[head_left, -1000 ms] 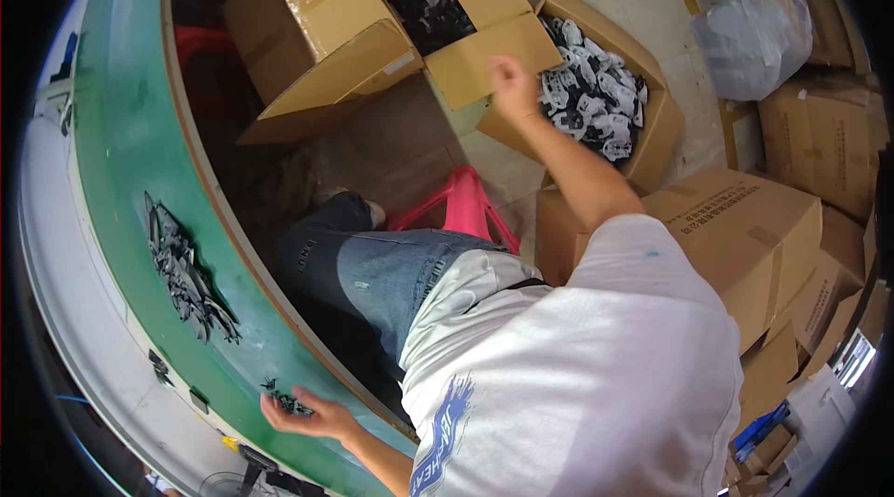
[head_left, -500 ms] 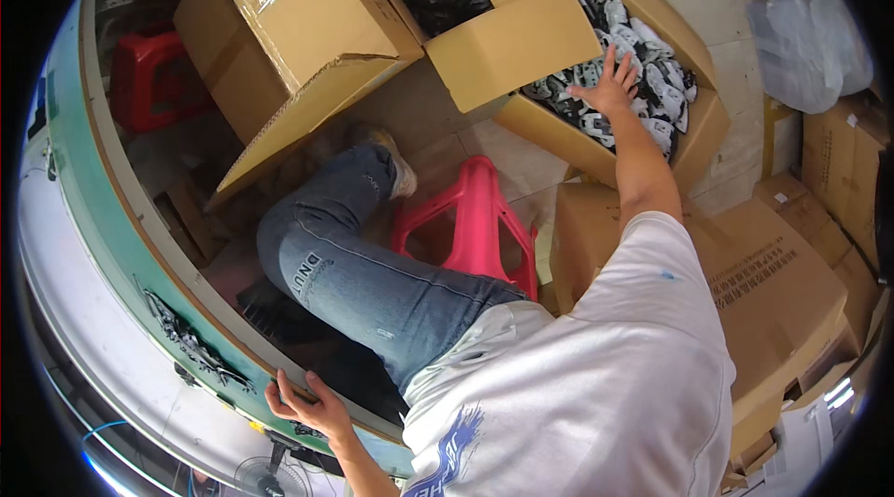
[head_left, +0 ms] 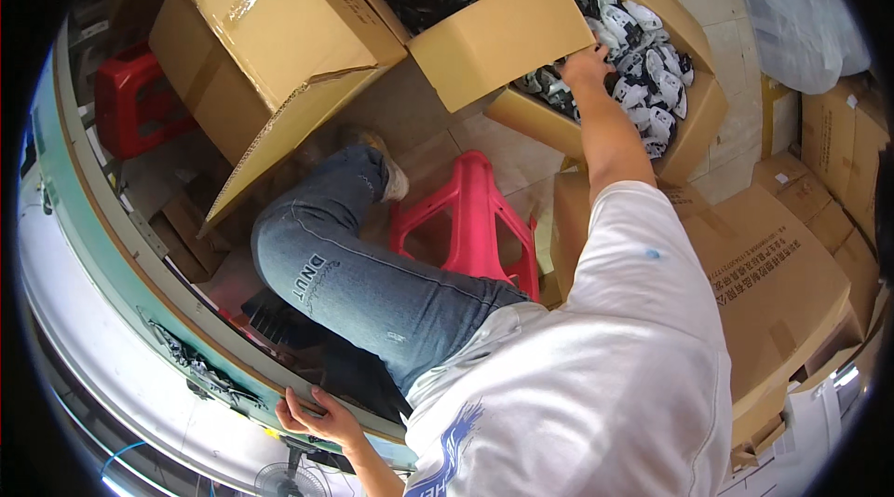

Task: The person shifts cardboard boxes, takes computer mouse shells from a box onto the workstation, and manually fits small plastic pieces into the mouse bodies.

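Right hand [head_left: 587, 64] has moved from the flap into the open box [head_left: 694, 115].
Its fingers are buried among black-and-white packets [head_left: 652, 87], grip state indeterminate; left hand [head_left: 312, 415] clamps the bench edge [head_left: 140, 264].

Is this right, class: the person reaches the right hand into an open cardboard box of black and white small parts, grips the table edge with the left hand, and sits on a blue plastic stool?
Not quite: the stool is pink, not blue, as the head view shows. The rest holds: the right hand reaches into the open cardboard box of black and white parts, and the left hand grips the table edge.
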Tool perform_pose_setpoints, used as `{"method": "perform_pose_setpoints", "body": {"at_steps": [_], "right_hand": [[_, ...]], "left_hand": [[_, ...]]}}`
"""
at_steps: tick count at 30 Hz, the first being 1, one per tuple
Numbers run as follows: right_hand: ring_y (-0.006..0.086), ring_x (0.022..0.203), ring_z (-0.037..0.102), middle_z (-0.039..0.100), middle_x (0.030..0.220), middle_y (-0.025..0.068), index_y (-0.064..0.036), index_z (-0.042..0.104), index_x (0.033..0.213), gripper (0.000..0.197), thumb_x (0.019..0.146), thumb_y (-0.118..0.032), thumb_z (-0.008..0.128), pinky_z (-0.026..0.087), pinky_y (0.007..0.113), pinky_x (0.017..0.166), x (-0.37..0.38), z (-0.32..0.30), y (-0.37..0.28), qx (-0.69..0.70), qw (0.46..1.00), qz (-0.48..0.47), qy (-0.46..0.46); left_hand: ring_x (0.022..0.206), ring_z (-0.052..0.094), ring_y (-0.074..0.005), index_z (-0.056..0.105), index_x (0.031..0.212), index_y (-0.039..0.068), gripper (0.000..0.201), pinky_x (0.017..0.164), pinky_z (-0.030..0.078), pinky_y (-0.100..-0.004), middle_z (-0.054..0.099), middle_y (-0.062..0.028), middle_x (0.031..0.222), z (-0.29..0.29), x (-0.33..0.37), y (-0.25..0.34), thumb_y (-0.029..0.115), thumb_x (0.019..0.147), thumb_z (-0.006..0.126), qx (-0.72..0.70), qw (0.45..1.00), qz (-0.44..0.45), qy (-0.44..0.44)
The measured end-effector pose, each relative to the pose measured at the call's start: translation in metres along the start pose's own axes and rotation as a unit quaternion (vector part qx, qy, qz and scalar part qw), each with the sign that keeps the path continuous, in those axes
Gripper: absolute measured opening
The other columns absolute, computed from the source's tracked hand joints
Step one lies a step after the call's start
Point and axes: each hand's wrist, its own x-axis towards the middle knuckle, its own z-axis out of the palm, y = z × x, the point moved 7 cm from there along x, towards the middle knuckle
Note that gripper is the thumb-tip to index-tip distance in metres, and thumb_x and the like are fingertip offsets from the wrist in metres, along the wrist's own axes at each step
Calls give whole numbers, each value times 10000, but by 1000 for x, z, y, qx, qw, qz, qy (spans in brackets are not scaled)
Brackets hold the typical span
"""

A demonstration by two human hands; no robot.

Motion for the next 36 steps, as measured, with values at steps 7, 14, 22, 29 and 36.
{"method": "perform_pose_setpoints", "body": {"at_steps": [7, 14, 22, 29, 36], "right_hand": [[441, 1404, 482, 460, 1562, 159, -153, 473, 1568, 648, 956, -170, 686, 487, 649, 1096, -8, 9, 9, -24, 995, -89, 30], [502, 1212, 615, 516, 1423, 272, -176, 545, 1476, 647, 869, -128, 767, 569, 544, 1011, -38, -9, 17, 52, 975, -190, 104], [468, 1192, 642, 572, 1376, 245, -108, 580, 1458, 634, 874, -214, 801, 548, 533, 1026, -58, -17, 67, 109, 969, -212, 62], [483, 1192, 633, 635, 1306, 278, -43, 595, 1419, 676, 855, -359, 792, 526, 536, 1017, -51, -63, 130, 151, 955, -195, 165], [397, 1102, 717, 752, 1168, 192, -82, 698, 1288, 563, 844, -399, 834, 547, 479, 981, -78, -154, 143, 296, 918, -147, 219]], "left_hand": [[1371, 443, -390, 637, 1396, 16, 430, 1111, 420, -544, 442, -213, 1445, 1, 0, 0, 137, 991, 717, -11, 1000, -8, 17], [1384, 436, -390, 657, 1386, 30, 411, 1131, 403, -534, 436, -208, 1458, 0, -2, 0, 111, 987, 718, -25, 999, -30, 11], [1373, 464, -371, 668, 1408, 77, 422, 1139, 401, -507, 484, -199, 1437, -6, -3, 3, 113, 991, 723, -32, 999, -11, 24], [1348, 486, -365, 701, 1373, 88, 422, 1125, 406, -499, 507, -186, 1428, -8, 2, 9, 111, 957, 769, -65, 997, -9, 41], [1365, 475, -361, 690, 1384, 98, 434, 1137, 395, -499, 510, -179, 1465, -13, 5, 6, 155, 962, 771, -104, 993, -8, 54]]}}
